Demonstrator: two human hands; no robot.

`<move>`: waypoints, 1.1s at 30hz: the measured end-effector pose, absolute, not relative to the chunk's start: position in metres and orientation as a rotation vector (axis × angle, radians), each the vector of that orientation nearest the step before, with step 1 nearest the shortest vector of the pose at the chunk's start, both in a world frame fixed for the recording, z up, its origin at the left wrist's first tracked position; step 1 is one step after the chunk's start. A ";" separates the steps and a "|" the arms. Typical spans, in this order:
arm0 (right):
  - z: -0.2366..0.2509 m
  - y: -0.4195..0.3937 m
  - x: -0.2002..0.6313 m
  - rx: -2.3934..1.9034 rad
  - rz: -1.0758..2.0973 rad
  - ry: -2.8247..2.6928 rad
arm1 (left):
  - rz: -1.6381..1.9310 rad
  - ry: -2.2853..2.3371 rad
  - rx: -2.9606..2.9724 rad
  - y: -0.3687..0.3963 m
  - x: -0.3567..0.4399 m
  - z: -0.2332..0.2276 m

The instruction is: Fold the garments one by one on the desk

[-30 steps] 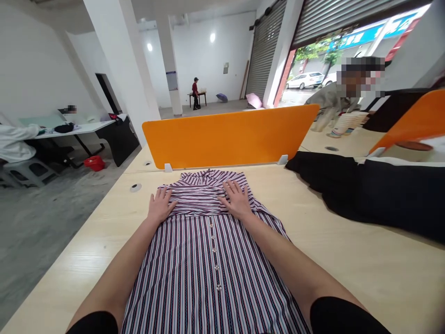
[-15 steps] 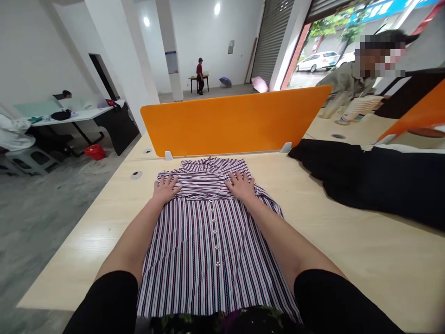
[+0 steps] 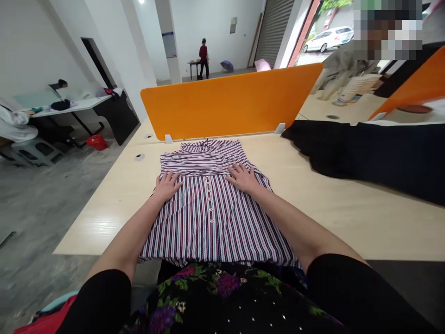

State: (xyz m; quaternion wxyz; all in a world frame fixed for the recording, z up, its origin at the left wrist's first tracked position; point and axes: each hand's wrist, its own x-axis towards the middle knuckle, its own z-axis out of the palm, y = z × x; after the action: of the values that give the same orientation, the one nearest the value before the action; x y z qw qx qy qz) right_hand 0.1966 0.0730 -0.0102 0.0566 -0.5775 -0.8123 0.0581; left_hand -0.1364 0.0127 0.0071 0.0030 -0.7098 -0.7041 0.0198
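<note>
A striped shirt (image 3: 194,218) in white, dark and red lies spread on the pale wooden table (image 3: 104,204), its collar end pointing away from me. Its sleeves are folded across the upper part, and a row of buttons runs down the middle. My left hand (image 3: 167,185) rests flat on the shirt's left side just below the folded sleeves, fingers spread. On the right side, my right hand (image 3: 242,177) also lies flat with its fingers apart. The shirt's lower hem reaches the near table edge.
An orange divider (image 3: 229,104) stands behind the shirt. Dark folded clothing (image 3: 365,153) lies on the right of the table. Beyond it are stacked paper cups (image 3: 358,88) and a person leaning over. A red bucket (image 3: 96,142) sits on the floor at left.
Both hands have slid down the shirt toward me, from the folded sleeves to the top of the buttoned part. My view has tilted downward, showing the near table edge.
</note>
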 end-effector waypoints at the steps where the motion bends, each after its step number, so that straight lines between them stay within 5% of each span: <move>1: -0.007 0.066 0.197 -1.749 0.171 -2.458 | 0.050 -2.212 -2.214 0.006 -0.132 0.011; 10: -0.030 -0.056 0.253 -1.593 0.148 -2.571 | 0.005 -1.937 -2.442 -0.135 -0.102 -0.012; 23: -0.035 -0.107 0.291 -1.469 0.061 -2.388 | -0.140 -2.082 -2.107 -0.195 -0.149 -0.017; 30: -0.047 -0.157 0.337 -1.390 -0.077 -1.427 | -1.167 -2.289 -1.291 -0.248 -0.180 -0.040; 33: -0.064 -0.182 0.350 -1.475 0.120 -1.009 | -1.617 -2.504 -0.888 -0.263 -0.186 -0.058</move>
State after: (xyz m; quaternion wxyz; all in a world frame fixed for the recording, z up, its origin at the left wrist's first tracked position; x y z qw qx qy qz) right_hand 0.3502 -0.1820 -0.0642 0.6251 -0.6428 -0.4397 0.0523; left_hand -0.1864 -0.2634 -0.0581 0.0159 -0.2854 -0.8050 -0.5199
